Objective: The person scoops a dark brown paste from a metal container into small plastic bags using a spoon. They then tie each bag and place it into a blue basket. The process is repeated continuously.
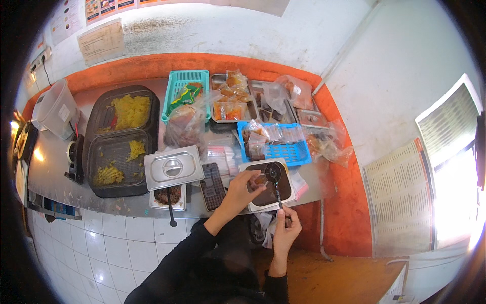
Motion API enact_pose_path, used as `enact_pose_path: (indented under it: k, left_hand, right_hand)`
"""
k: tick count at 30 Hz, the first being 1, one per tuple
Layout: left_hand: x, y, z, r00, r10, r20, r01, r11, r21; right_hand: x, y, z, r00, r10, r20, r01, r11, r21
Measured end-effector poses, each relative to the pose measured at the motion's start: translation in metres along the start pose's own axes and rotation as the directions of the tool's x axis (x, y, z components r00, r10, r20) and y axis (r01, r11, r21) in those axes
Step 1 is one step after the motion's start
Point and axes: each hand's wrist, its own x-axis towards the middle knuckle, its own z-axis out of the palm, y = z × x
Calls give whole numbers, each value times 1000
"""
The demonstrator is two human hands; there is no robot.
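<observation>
Over a metal food pan (253, 207) of dark brown sauce (265, 199), my left hand (240, 192) pinches a small clear plastic bag (257, 183) that has something brown in it. My right hand (285, 228) grips the handle of a black ladle (273, 173) from the near side. The ladle's bowl is beside the bag and above the sauce; it looks dark and wet inside. Whether the bowl touches the bag I cannot tell. Left of my left wrist lies a smartphone (212, 186) at the counter's front edge.
A blue plastic basket (292, 154) with small filled bags stands just behind the pan. Leftward, a steel lid (174, 167) partly covers another pan (182, 197), whose black utensil handle (171, 212) overhangs the edge. Beyond are a black two-compartment tray (89, 146) and a turquoise basket (167, 102).
</observation>
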Motion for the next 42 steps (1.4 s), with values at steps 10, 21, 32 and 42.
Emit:
enact_pose_path:
  k: [10, 21, 32, 42]
  left_hand:
    - [-12, 4, -10, 999, 33, -10, -34, 999, -23]
    - [-30, 41, -26, 996, -84, -5, 81, 975, -206]
    - [-26, 34, -57, 998, -55, 40, 63, 960, -271]
    - [-21, 38, -59, 987, -22, 161, 43, 991, -127]
  right_hand:
    - [48, 39, -24, 981, 130, 145, -93, 967, -237]
    - [18, -8, 35, 980, 68, 186, -95, 985, 145]
    - [19, -24, 32, 940, -21, 340, -139, 887, 441]
    - [18, -18, 34, 907, 32, 419, -192, 919, 345]
